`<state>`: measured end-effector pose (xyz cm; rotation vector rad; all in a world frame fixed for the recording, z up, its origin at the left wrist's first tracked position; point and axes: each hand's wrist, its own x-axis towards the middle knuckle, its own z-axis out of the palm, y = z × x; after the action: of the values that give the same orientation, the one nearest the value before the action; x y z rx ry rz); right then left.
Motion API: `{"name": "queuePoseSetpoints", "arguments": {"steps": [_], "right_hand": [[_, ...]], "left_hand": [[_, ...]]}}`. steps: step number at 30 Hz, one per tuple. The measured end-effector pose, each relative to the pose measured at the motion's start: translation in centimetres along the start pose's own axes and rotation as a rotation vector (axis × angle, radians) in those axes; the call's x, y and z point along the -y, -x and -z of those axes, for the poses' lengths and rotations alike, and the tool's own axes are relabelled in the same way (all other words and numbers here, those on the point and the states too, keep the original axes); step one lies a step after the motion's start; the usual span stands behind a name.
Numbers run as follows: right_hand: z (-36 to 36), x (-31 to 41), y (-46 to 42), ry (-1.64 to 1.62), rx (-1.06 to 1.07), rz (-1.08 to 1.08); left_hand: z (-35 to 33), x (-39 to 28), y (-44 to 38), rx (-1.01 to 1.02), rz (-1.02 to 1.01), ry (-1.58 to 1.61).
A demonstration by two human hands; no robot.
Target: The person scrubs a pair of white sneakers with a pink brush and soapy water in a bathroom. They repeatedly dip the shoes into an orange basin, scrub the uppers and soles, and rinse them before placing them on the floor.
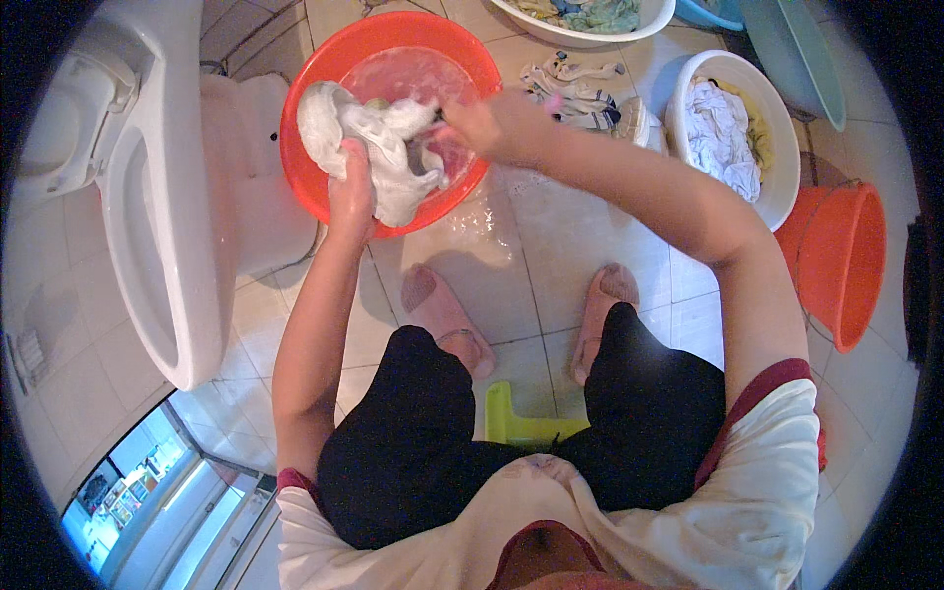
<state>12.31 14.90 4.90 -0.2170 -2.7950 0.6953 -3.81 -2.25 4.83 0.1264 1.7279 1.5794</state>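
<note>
A wet white cloth (pixel 394 151) is bunched over an orange-red plastic basin (pixel 295 155) that holds cloudy water (pixel 413 70). My left hand (pixel 354 188) grips the cloth at the basin's near left side, thumb on top. Part of the cloth hangs over the near rim. Across the basin's right side, my right hand (pixel 479 125) is blurred, its fingers curled close to the cloth's right end. Whether those fingers pinch the cloth or hold something small is not clear.
Several socks (pixel 575 92) lie on the tiled floor right of the basin. Beyond them stands a white tub (pixel 785 169) with clothes, and an orange bucket (pixel 859 273) lies tipped. Another white basin (pixel 582 33) holds laundry. A white toilet (pixel 199 184) is at left. Below me is a green stool (pixel 501 413).
</note>
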Motion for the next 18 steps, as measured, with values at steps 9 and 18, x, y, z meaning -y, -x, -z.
{"name": "queuePoseSetpoints", "arguments": {"steps": [9,18], "right_hand": [[1.4,2.6,-0.5,-1.442,0.780,-0.657],[-1.7,-1.5,1.6,-0.228,0.119,0.100]], "left_hand": [[2.1,3.2,-1.4,0.013,-0.717,-0.553],[0.1,1.7,-0.8,-0.074,-0.230,-0.302]]}}
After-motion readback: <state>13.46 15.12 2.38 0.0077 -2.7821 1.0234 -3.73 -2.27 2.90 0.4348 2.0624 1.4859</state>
